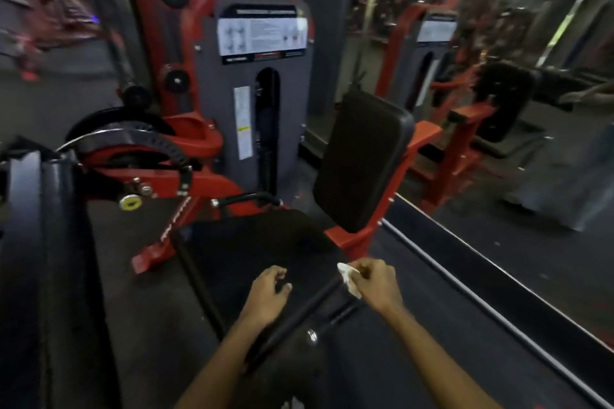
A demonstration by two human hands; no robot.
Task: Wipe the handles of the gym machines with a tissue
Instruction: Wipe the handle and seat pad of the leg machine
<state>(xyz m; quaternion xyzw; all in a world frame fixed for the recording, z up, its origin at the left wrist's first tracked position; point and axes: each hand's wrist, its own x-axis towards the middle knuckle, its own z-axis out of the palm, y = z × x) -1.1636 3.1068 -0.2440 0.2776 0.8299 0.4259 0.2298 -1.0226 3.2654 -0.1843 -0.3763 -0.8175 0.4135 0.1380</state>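
A red and grey gym machine [259, 83] stands ahead with a black seat [262, 242] and an upright black back pad [362, 163]. A black handle bar [309, 305] runs diagonally at the seat's near right side. My right hand [377, 282] pinches a crumpled white tissue [349, 277] and holds it against the upper end of that bar. My left hand [270, 292] hovers just left of the bar with its fingers loosely curled and nothing in them. A second black bar [199, 285] runs along the seat's left side.
A mirror wall [498, 76] on the right reflects the machine. A black ledge with a metal strip [465, 282] runs along its foot. Black padded parts of another machine [30, 242] fill the left edge. A yellow-capped adjustment knob [130, 201] sticks out at the left.
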